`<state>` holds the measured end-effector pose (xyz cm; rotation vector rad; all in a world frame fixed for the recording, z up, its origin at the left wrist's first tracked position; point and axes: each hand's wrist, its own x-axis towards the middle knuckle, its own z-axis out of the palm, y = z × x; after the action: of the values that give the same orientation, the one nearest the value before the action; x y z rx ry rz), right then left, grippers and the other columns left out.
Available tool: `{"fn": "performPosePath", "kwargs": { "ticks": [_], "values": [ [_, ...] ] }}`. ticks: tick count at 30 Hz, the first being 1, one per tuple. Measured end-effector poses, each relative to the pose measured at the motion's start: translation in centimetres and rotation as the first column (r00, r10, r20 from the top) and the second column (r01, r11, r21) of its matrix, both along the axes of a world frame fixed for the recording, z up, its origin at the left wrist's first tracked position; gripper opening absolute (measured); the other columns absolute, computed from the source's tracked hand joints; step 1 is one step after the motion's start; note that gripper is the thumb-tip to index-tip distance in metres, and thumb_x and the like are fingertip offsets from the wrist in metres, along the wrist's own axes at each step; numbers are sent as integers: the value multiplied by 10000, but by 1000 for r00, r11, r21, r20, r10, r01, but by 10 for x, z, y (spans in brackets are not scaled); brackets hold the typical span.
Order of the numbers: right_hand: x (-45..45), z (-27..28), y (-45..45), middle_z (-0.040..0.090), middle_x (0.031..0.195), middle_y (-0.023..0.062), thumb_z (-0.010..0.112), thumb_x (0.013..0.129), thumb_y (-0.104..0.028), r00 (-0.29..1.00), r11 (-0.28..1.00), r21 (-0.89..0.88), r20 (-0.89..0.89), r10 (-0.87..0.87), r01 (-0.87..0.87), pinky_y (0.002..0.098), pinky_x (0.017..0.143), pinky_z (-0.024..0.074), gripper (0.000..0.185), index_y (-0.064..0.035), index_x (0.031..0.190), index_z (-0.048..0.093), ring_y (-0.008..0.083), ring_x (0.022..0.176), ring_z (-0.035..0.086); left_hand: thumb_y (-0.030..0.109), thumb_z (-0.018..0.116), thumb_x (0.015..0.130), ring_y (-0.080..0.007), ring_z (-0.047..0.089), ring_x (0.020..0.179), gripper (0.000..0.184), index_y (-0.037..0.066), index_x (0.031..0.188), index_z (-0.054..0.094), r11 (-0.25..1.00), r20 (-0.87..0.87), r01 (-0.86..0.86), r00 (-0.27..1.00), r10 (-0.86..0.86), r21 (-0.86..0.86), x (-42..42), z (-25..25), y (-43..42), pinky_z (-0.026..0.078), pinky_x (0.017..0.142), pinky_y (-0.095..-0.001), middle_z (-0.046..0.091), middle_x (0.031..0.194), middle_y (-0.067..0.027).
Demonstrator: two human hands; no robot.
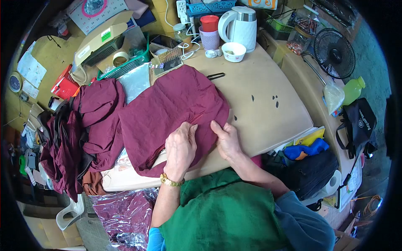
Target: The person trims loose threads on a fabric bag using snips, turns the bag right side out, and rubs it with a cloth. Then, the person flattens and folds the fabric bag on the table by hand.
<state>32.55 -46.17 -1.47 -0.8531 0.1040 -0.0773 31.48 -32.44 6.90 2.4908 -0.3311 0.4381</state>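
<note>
A crumpled maroon fabric piece lies spread over the table in front of me, its exact kind hard to make out. My left hand, with a gold watch at the wrist, pinches the cloth near a fold with thumb and fingers together. Close by on the right, my right hand grips the cloth's right edge, thumb on top and fingers curled underneath. Part of the fabric between the hands is bunched. Beyond it lies a slim black U-shaped tool.
More maroon cloth is heaped at the left. A green basket, white kettle, bowl and purple cup stand along the table's back. A black fan is at right. Plastic-wrapped maroon cloth lies below the front edge.
</note>
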Motion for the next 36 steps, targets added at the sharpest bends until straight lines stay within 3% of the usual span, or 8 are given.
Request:
{"fn": "performPosePath", "kwargs": {
  "ticks": [6,8,11,14,23,25,28,36],
  "values": [
    [-6,4,-3,680,1130,43,647,983,-175,990,980,196,-127,54,-28,321,916,499,288,-8,1217,630,128,1002,626,180,647,950,-395,617,601,232,10,805,584,999,22,-17,1000,18,-52,1,-3,-2,482,552,-438,604,650,-206],
    [-16,17,0,681,1149,46,657,973,-163,953,936,214,-61,297,-278,345,932,498,306,-11,1236,620,152,1021,639,169,665,938,-396,601,589,216,2,817,604,996,52,-35,998,40,-84,2,2,0,480,567,-425,609,664,-211],
    [-21,22,-1,682,1162,66,662,967,-163,933,932,188,-125,337,-311,364,963,489,318,-3,1238,618,176,1047,642,194,696,918,-373,610,586,213,-5,871,638,983,107,6,994,14,-181,-4,13,5,489,576,-406,633,678,-192],
    [-9,8,-6,689,1140,90,693,933,-107,961,942,244,-96,261,-231,368,957,499,272,5,1174,637,179,1034,651,287,707,909,-382,610,579,314,4,798,628,998,-224,64,973,-63,-5,-19,19,26,474,564,-444,609,631,-200],
    [2,7,4,688,1075,57,738,913,-157,992,980,183,-91,92,-74,354,921,503,245,-17,1092,647,154,972,639,259,732,891,-387,503,528,422,-1,668,485,998,-53,-29,998,26,-55,-20,8,23,387,512,-441,480,580,-212],
    [0,18,3,670,1117,38,732,926,-244,928,902,301,-111,355,-309,358,908,504,350,-16,1169,625,149,1023,622,259,731,891,-386,521,535,403,-1,679,508,998,-26,-44,999,43,-33,-16,6,21,398,517,-440,502,587,-208],
    [-29,20,17,665,1163,42,733,921,-254,841,843,137,-91,534,-520,342,942,477,465,-9,1289,590,162,1069,607,250,730,889,-383,558,559,344,-3,719,570,997,-1,-46,999,46,-66,-16,7,19,424,535,-438,551,608,-201],
    [-29,3,15,702,1126,56,692,947,-174,885,895,36,-130,446,-445,327,933,477,290,-12,1185,661,158,1024,630,205,724,882,-336,614,588,223,-6,823,681,990,-93,4,996,-17,-141,-14,8,29,458,573,-406,615,655,-196]
  ]
}}
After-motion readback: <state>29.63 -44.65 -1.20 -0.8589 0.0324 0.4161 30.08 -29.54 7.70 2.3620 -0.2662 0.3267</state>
